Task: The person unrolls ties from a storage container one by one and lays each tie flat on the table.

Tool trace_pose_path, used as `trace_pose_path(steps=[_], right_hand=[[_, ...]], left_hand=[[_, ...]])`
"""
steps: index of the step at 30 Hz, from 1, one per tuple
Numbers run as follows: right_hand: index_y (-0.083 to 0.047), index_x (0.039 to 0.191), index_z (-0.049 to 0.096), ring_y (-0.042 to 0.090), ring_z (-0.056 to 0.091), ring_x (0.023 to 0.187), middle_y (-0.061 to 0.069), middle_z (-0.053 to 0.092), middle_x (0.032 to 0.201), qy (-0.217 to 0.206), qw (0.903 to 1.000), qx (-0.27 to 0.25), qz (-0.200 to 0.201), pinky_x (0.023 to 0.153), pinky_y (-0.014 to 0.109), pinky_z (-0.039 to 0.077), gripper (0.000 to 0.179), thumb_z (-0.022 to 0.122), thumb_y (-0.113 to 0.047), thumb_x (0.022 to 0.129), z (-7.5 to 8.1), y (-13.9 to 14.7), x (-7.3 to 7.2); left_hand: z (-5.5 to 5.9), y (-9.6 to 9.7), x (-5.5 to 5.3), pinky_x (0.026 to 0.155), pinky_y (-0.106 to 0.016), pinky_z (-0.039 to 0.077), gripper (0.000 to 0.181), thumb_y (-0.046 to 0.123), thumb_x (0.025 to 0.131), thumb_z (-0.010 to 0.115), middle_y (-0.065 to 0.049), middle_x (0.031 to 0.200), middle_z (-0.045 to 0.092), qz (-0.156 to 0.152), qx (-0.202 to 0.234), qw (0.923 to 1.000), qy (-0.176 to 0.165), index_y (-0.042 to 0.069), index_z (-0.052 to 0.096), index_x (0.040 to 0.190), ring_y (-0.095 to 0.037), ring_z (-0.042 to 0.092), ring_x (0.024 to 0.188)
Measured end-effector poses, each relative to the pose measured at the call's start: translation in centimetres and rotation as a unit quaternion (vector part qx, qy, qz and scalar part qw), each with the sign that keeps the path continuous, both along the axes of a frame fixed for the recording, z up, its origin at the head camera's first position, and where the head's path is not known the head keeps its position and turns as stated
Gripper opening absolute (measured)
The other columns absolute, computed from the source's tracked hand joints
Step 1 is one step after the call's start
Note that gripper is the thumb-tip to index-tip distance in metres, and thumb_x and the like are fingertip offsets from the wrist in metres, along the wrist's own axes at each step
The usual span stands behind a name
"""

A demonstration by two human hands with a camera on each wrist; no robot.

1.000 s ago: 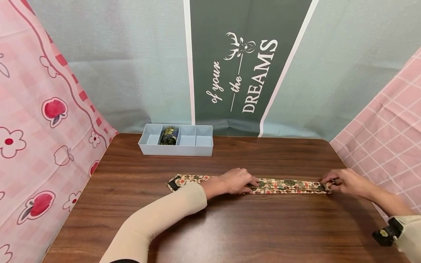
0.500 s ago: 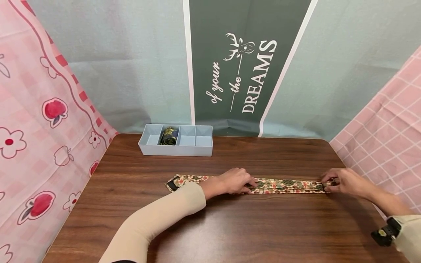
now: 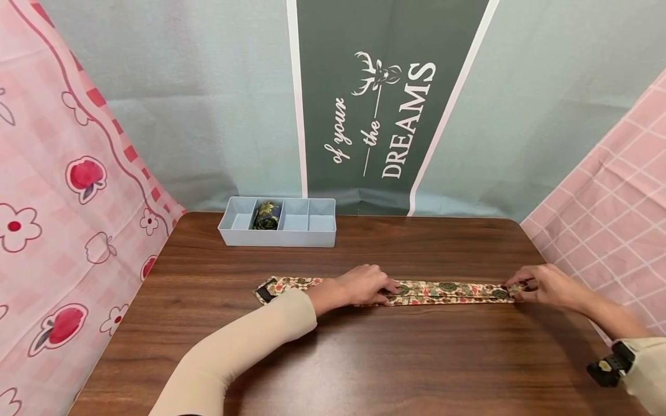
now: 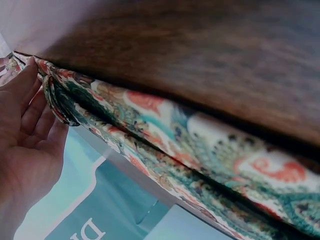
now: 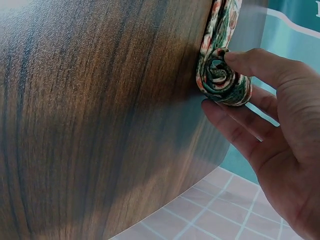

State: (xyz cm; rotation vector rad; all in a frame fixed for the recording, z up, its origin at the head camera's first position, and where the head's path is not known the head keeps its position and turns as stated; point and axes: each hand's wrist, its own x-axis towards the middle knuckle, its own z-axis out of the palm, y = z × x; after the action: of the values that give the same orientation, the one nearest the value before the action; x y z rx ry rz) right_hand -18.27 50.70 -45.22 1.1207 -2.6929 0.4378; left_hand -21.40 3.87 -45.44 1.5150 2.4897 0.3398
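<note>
A patterned necktie (image 3: 439,293) in cream, red and green lies lengthwise across the table, its pointed wide end (image 3: 266,289) at left. My left hand (image 3: 361,286) is over its middle, thumb and fingers at opposite edges; the left wrist view shows the left hand (image 4: 30,130) with the fabric bunched at the fingers. At the tie's right end, my right hand (image 3: 548,287) holds a small coil. In the right wrist view the rolled end (image 5: 220,77) shows as a spiral, with the thumb of the right hand (image 5: 280,110) on its side and fingers underneath.
Near the back edge of the wooden table (image 3: 416,364) stands a light blue divided box (image 3: 276,238). One compartment holds a rolled dark necktie (image 3: 267,216) with yellow leaves. Curtains hang behind and at both sides.
The tie has slid slightly left, its pointed end and my left hand shifting together. My right hand stays nearly in place at the coil. The box stays put.
</note>
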Motion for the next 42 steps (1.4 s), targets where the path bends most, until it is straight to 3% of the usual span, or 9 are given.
trace_pose_path(steps=[8,14,22,27,37,42], right_hand=[[-0.017,0.090,0.082,-0.001,0.069,0.087,0.001,0.075,0.093,0.013,0.9997,-0.002,0.019,0.065,0.007,0.053,0.046,0.087,0.014,0.057,0.4,0.0,-0.5],[-0.019,0.089,0.081,-0.002,0.069,0.089,0.001,0.075,0.093,0.008,0.9999,0.007,-0.013,0.066,0.007,0.053,0.043,0.090,0.010,0.059,0.6,-0.2,-0.5],[-0.030,0.081,0.074,-0.006,0.062,0.075,-0.008,0.076,0.088,0.017,0.9988,0.004,-0.046,0.061,0.015,0.045,0.043,0.099,-0.004,0.058,0.4,-0.9,-0.3],[-0.028,0.082,0.072,-0.010,0.062,0.073,-0.016,0.075,0.082,-0.015,0.9985,-0.016,-0.050,0.060,0.013,0.047,0.041,0.096,0.001,0.065,0.0,-1.2,0.2],[-0.024,0.087,0.070,-0.011,0.065,0.077,-0.017,0.072,0.081,-0.013,0.9980,-0.019,-0.059,0.062,0.008,0.049,0.046,0.095,0.005,0.062,0.1,-1.4,0.2],[-0.020,0.095,0.074,-0.008,0.066,0.079,-0.012,0.074,0.084,-0.016,0.9984,-0.025,-0.048,0.063,0.009,0.051,0.048,0.095,0.008,0.062,0.0,-1.5,0.1]], left_hand=[[-0.1,-0.9,-0.1,0.104,-0.022,0.053,0.037,0.034,0.100,0.075,0.007,0.146,0.064,0.013,0.006,0.9999,0.002,0.022,0.075,0.136,-0.010,0.066,0.126],[0.1,-1.8,-0.1,0.104,-0.022,0.052,0.037,0.032,0.099,0.077,0.007,0.146,0.064,0.020,0.015,0.9996,-0.009,0.022,0.075,0.135,-0.010,0.066,0.126],[-0.2,-2.7,-0.2,0.104,-0.022,0.053,0.037,0.031,0.099,0.077,0.006,0.145,0.065,0.023,0.025,0.9993,-0.015,0.021,0.076,0.134,-0.011,0.067,0.125],[-0.2,-3.3,-0.1,0.104,-0.024,0.053,0.037,0.030,0.098,0.078,0.004,0.144,0.066,0.020,0.033,0.9989,-0.027,0.019,0.076,0.134,-0.011,0.070,0.120],[-0.3,-4.5,-0.5,0.098,-0.020,0.055,0.035,0.029,0.097,0.080,0.004,0.141,0.068,0.029,0.039,0.9980,-0.039,0.020,0.078,0.130,-0.002,0.075,0.090],[-0.3,-4.9,-0.7,0.097,-0.022,0.056,0.033,0.031,0.096,0.081,0.005,0.140,0.068,0.033,0.033,0.9983,-0.034,0.021,0.080,0.127,-0.007,0.075,0.102]])
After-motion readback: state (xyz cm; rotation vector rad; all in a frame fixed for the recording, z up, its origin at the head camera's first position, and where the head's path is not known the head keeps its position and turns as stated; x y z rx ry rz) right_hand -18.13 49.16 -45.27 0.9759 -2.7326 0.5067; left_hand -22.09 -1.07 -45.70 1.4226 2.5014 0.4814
